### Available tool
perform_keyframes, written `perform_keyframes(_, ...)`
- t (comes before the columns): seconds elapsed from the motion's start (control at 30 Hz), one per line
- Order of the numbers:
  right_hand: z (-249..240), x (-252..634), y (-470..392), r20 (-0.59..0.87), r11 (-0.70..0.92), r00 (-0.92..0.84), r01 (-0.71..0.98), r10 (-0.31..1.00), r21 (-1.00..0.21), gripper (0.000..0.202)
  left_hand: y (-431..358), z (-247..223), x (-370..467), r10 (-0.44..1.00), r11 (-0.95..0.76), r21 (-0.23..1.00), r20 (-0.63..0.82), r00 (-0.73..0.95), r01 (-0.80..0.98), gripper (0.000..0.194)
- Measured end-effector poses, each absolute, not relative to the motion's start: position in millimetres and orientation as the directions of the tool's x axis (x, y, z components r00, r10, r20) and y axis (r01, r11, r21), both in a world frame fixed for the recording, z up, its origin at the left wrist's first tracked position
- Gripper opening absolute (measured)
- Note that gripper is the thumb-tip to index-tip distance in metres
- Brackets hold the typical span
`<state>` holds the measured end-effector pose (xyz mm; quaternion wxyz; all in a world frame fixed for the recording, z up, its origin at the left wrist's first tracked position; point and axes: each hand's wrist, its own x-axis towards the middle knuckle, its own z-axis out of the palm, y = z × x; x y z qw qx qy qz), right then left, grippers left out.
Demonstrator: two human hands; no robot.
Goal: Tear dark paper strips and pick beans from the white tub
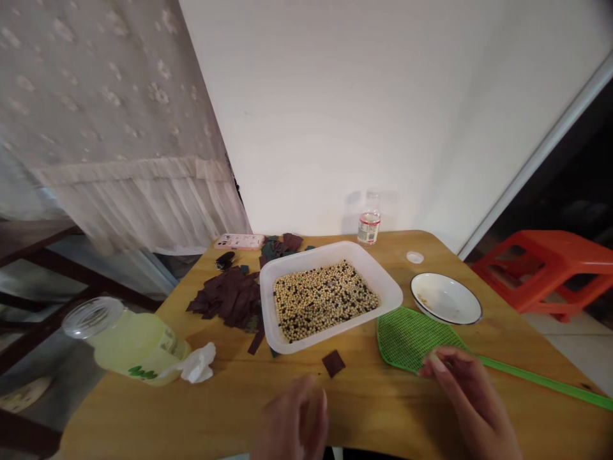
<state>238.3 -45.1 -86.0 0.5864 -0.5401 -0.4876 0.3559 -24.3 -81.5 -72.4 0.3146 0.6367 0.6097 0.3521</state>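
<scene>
Flyswatter point(407, 338) between right hand point(472, 396) and bowl point(453, 299); dark square point(334, 363) between left hand point(287, 425) and tub point(385, 287); either grip's state unclear.

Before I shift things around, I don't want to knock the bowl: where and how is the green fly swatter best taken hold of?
Probably by its slim handle, right of the mesh head, with the right hand coming from above and the near side. The swatter lies flat, its handle running rightward, while the bowl sits just beyond the head.
</scene>
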Motion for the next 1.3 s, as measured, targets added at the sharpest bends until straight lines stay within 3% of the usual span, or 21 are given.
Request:
perform_keyframes(0.07,-86,238,-44,0.192,0.167,0.247,0.118,0.95,-0.979,0.025,-78,-71,-17,0.989,-0.145,0.652,0.113,0.094,0.744,0.037)
perform_keyframes(0.2,-85,233,-43,0.199,0.171,0.238,0.131,0.951,-0.976,0.022,-63,-58,5,0.984,0.006,0.417,-0.164,0.069,0.909,0.049)
perform_keyframes(0.37,-76,221,-51,0.194,0.181,0.302,0.07,0.933,-0.981,0.02,-46,-41,17,0.96,0.115,0.28,-0.276,-0.035,0.953,0.053)
perform_keyframes(0.5,-71,215,-54,0.153,0.148,0.334,0.041,0.93,-0.988,0.02,-39,-36,19,0.956,0.107,0.326,-0.294,-0.006,0.939,0.05)
perform_keyframes(0.67,-82,226,-49,0.202,0.176,0.22,0.131,0.955,-0.976,0.021,-30,-35,22,0.941,0.112,0.295,-0.338,-0.006,0.949,0.043)
perform_keyframes(0.83,-87,229,-50,0.257,0.226,0.197,0.167,0.946,-0.96,0.017,-30,-34,23,0.942,0.111,0.302,-0.335,-0.004,0.947,0.038)
perform_keyframes(1.0,-80,221,-53,0.206,0.169,0.221,0.176,0.953,-0.97,0.018,-34,-38,16,0.956,0.106,0.326,-0.292,-0.006,0.939,0.034)
perform_keyframes(1.3,-81,215,-54,0.188,0.138,0.193,0.248,0.963,-0.959,0.021,-45,-55,-6,0.977,-0.002,0.612,-0.169,0.133,0.791,0.015)
